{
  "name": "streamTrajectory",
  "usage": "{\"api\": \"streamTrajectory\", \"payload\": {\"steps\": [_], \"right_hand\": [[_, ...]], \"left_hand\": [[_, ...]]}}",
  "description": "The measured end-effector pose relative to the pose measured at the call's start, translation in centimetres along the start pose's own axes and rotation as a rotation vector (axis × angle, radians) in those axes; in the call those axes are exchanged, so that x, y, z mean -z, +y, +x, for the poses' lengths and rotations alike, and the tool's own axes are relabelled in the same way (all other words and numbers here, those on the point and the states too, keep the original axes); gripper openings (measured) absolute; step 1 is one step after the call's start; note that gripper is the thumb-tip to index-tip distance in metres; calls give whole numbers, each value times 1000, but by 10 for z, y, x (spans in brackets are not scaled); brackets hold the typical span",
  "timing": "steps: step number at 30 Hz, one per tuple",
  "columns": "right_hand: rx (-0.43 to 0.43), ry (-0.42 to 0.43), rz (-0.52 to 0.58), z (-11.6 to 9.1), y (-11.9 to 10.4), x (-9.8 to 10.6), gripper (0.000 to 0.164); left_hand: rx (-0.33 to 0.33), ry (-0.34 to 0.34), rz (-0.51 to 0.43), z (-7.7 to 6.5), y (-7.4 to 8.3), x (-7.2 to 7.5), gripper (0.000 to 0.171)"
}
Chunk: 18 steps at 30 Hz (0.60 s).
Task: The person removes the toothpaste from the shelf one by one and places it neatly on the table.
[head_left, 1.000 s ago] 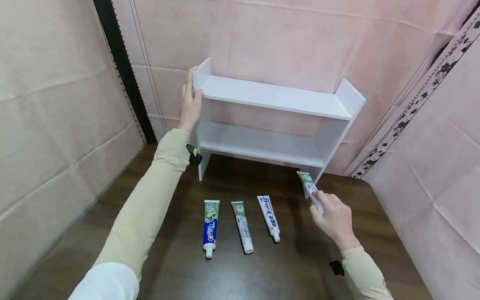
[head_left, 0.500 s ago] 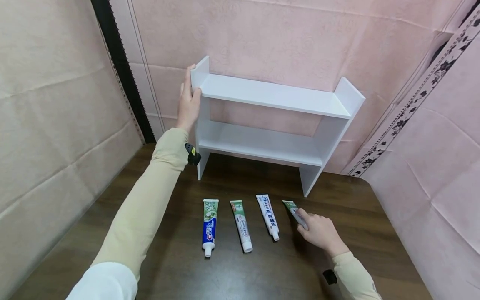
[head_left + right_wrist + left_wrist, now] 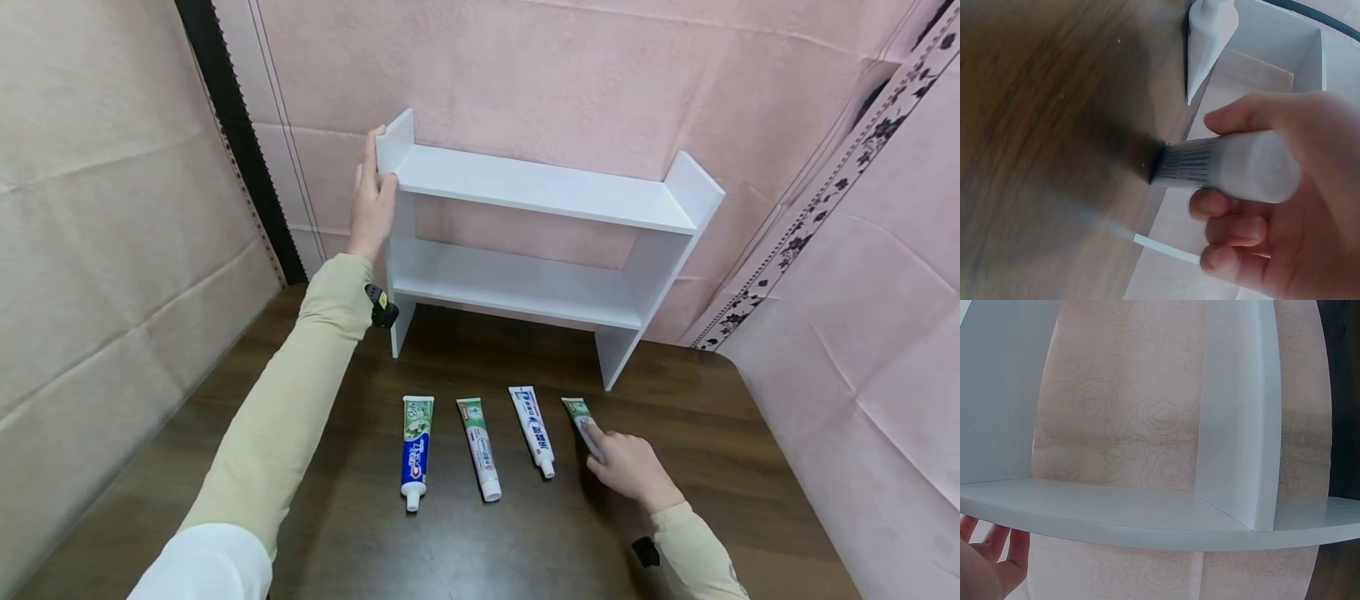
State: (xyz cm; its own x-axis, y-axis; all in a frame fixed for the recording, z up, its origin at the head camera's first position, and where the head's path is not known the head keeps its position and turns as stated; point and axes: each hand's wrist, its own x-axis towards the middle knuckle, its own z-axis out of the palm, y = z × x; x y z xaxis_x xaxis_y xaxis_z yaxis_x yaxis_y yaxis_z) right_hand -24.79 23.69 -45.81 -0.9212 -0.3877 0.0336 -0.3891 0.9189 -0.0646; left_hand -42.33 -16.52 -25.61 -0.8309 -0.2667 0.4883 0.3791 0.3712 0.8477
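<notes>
My left hand (image 3: 371, 210) rests against the outer side of a white two-tier shelf's left panel (image 3: 397, 137), thumb at its front edge. The left wrist view shows its fingertips (image 3: 1019, 540) on the panel's outside. My right hand (image 3: 628, 473) holds a green-and-white toothpaste tube (image 3: 579, 417) low over the tabletop, cap end towards me. In the right wrist view this tube (image 3: 1188, 164) sits between thumb and fingers; whether it touches the table, I cannot tell. To its left lie a blue-and-white toothpaste tube (image 3: 534, 433), another green-and-white tube (image 3: 478, 450) and a blue-and-green Crest tube (image 3: 416, 454).
The shelf (image 3: 517, 283) stands at the back of the dark wooden table (image 3: 517, 550), near a pink cloth backdrop (image 3: 555, 75). Cloth walls rise on the left (image 3: 112, 208) and right (image 3: 885, 333).
My right hand has brought its tube down and left from in front of the shelf's right leg to beside the blue-and-white tube. My left hand stays on the panel.
</notes>
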Motion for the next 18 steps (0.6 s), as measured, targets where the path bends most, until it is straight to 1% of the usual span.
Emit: {"api": "streamTrajectory", "payload": {"steps": [6, 8, 11, 13, 18], "right_hand": [[28, -67, 38, -3, -6, -3, 43], [15, -96, 68, -2, -8, -5, 41], [-30, -147, 118, -2, -9, -7, 38], [-46, -161, 129, -2, -8, -8, 36], [-50, -170, 130, -4, -6, -8, 38]], "left_hand": [[-13, 19, -5, 2, -1, 0, 59], [-10, 18, -5, 1, -1, 1, 60], [4, 6, 2, 0, 0, 2, 59], [11, -2, 4, 0, 1, 1, 59], [14, -1, 0, -1, 1, 0, 59]]}}
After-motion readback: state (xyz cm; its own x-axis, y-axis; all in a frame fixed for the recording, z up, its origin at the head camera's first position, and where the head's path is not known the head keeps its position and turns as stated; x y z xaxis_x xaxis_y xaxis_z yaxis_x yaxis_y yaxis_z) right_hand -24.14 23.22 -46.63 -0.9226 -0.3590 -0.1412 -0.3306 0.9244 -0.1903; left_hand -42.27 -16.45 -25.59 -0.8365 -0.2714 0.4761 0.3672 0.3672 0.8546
